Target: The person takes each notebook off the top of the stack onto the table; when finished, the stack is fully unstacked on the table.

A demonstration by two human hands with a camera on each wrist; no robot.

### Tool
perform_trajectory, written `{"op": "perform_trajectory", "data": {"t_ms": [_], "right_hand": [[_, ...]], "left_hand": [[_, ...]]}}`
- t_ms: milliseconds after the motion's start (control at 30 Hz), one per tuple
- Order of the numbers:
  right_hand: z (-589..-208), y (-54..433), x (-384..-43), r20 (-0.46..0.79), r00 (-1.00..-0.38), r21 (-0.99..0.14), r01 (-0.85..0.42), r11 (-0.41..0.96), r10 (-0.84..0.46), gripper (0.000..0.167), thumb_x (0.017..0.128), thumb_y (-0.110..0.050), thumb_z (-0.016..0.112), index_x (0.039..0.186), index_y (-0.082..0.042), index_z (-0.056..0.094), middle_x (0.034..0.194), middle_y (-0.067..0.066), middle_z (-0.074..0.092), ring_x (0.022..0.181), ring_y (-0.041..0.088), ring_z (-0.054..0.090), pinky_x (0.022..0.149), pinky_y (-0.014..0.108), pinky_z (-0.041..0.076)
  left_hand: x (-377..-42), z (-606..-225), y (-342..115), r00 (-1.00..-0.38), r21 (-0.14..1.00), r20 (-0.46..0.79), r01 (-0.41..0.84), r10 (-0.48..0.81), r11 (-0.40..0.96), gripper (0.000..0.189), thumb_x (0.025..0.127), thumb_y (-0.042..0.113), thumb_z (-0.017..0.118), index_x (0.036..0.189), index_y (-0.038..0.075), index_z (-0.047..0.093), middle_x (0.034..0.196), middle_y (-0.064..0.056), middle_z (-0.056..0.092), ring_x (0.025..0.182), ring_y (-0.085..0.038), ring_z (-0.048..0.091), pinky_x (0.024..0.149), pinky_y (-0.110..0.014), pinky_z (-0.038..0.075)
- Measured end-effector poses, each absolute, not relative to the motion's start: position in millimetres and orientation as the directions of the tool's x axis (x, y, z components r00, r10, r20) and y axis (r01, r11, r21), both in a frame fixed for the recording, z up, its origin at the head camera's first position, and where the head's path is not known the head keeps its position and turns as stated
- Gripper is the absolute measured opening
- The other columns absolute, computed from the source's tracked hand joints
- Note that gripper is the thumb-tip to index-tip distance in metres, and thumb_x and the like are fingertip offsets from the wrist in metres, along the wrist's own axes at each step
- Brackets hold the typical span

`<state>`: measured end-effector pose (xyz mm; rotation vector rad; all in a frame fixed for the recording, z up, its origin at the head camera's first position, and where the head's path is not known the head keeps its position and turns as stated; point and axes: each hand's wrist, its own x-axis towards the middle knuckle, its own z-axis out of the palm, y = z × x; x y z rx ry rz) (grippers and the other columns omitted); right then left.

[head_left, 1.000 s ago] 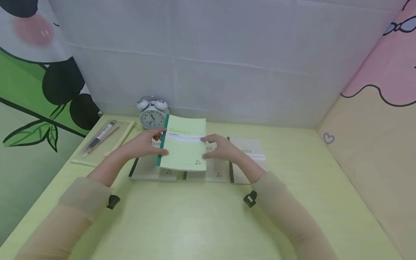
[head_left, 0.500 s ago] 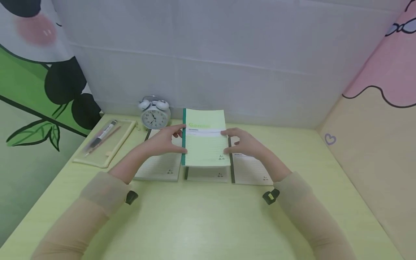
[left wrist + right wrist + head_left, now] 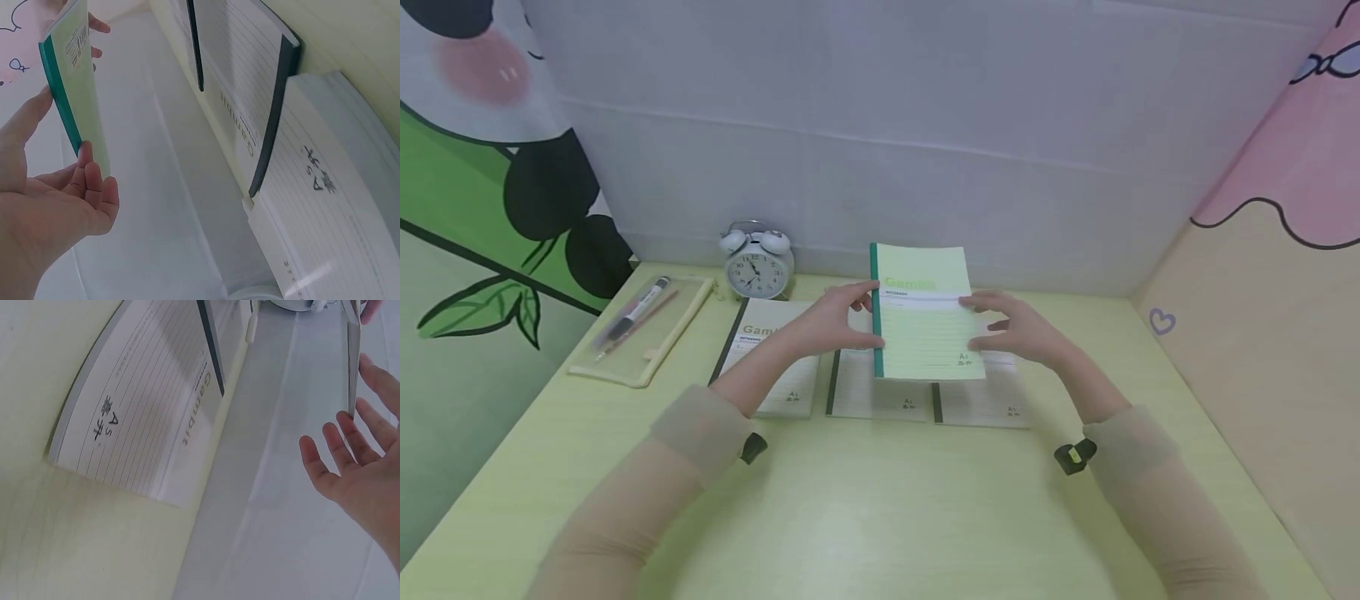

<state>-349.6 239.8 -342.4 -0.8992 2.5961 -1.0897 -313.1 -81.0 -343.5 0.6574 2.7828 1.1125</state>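
A pale green notebook point(image 3: 925, 333) with a dark green spine is held up between both hands, above the table. My left hand point(image 3: 831, 321) pinches its spine edge, thumb near the lower corner; the left wrist view shows fingers behind the green spine point(image 3: 61, 100). On the opposite edge, my right hand point(image 3: 1018, 329) pinches the notebook with thumb and fingers. Below lie three white notebooks with dark spines in a row: a left one point(image 3: 786, 392), a middle one point(image 3: 857, 392) and a right one point(image 3: 981, 404). The held notebook overlaps the middle and right ones in the head view.
A white twin-bell alarm clock point(image 3: 758, 271) stands at the back, behind the left notebook. At the table's left lies a clear pencil pouch point(image 3: 681, 333) with a marker point(image 3: 647, 302) and a thin pencil-like stick. A white cloth-like backdrop point(image 3: 880, 167) rises behind the table point(image 3: 865, 517).
Both hands have carried the green notebook to the right, from over the left white notebook to over the middle and right ones. The left white notebook's cover has come into view.
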Motion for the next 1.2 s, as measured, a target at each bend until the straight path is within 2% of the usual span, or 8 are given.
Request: {"op": "perform_trajectory", "data": {"t_ms": [300, 467, 567, 633, 867, 1100, 1200], "right_hand": [[-327.3, 272.1, -336.4, 0.025, -0.848, -0.711, -0.387, 0.587, -0.529, 0.068, 0.082, -0.018, 0.074, 0.142, -0.013, 0.043, 0.15, 0.01, 0.031, 0.127, 0.035, 0.042, 0.101, 0.051, 0.039], [-332.9, 295.7, -344.1, 0.019, -0.862, -0.699, -0.374, 0.609, -0.507, 0.07, 0.084, -0.025, 0.073, 0.145, -0.018, 0.04, 0.15, 0.011, 0.03, 0.121, 0.038, 0.049, 0.097, 0.051, 0.042], [-338.8, 310.2, -350.3, 0.03, -0.87, -0.699, -0.37, 0.612, -0.492, 0.071, 0.083, -0.027, 0.073, 0.145, -0.021, 0.039, 0.15, 0.009, 0.03, 0.122, 0.036, 0.047, 0.096, 0.05, 0.043], [-339.7, 318.9, -352.1, 0.038, -0.879, -0.698, -0.364, 0.617, -0.476, 0.071, 0.083, -0.027, 0.073, 0.145, -0.021, 0.04, 0.149, 0.008, 0.032, 0.123, 0.034, 0.045, 0.095, 0.046, 0.045], [-339.4, 346.3, -353.8, 0.044, -0.918, -0.684, -0.315, 0.658, -0.394, 0.066, 0.083, -0.028, 0.073, 0.142, -0.024, 0.044, 0.149, 0.002, 0.033, 0.117, 0.021, 0.048, 0.083, 0.015, 0.045], [-344.1, 369.3, -351.9, 0.015, -0.939, -0.728, -0.245, 0.64, -0.343, 0.06, 0.086, -0.025, 0.07, 0.141, -0.023, 0.045, 0.146, -0.002, 0.032, 0.106, 0.006, 0.05, 0.082, 0.014, 0.043], [-345.2, 380.3, -349.5, -0.011, -0.942, -0.718, -0.226, 0.658, -0.336, 0.06, 0.088, -0.028, 0.067, 0.143, -0.026, 0.042, 0.147, -0.004, 0.029, 0.112, 0.01, 0.047, 0.084, 0.013, 0.041]], "left_hand": [[-323.9, -343.3, -41.3, -0.889, 0.722, 0.126, 0.387, 0.441, 0.574, 0.091, 0.077, 0.033, 0.078, 0.149, 0.009, 0.027, 0.117, -0.004, 0.054, 0.112, -0.02, 0.045, 0.097, -0.037, 0.04], [-329.1, -342.5, -18.3, -0.883, 0.737, 0.137, 0.393, 0.448, 0.55, 0.091, 0.077, 0.032, 0.078, 0.149, 0.01, 0.027, 0.117, -0.003, 0.055, 0.113, -0.019, 0.046, 0.099, -0.036, 0.04], [-332.7, -343.0, -4.7, -0.884, 0.738, 0.144, 0.396, 0.445, 0.547, 0.091, 0.077, 0.031, 0.078, 0.149, 0.01, 0.027, 0.118, -0.002, 0.055, 0.113, -0.019, 0.046, 0.099, -0.035, 0.04], [-335.1, -344.4, 4.4, -0.882, 0.742, 0.15, 0.399, 0.446, 0.539, 0.091, 0.078, 0.03, 0.078, 0.149, 0.01, 0.026, 0.118, -0.002, 0.055, 0.113, -0.018, 0.046, 0.098, -0.033, 0.041], [-341.2, -354.4, 34.8, -0.876, 0.777, 0.174, 0.402, 0.449, 0.484, 0.091, 0.077, 0.03, 0.079, 0.149, 0.011, 0.027, 0.118, -0.001, 0.054, 0.113, -0.017, 0.045, 0.095, -0.032, 0.042], [-349.7, -367.7, 61.2, -0.867, 0.75, 0.181, 0.427, 0.464, 0.505, 0.091, 0.077, 0.032, 0.078, 0.149, 0.012, 0.027, 0.115, 0.0, 0.056, 0.116, -0.022, 0.048, 0.093, -0.032, 0.044], [-353.3, -373.2, 72.6, -0.866, 0.716, 0.176, 0.439, 0.468, 0.543, 0.091, 0.076, 0.036, 0.078, 0.149, 0.014, 0.028, 0.117, 0.0, 0.057, 0.118, -0.022, 0.047, 0.094, -0.033, 0.043]]}}
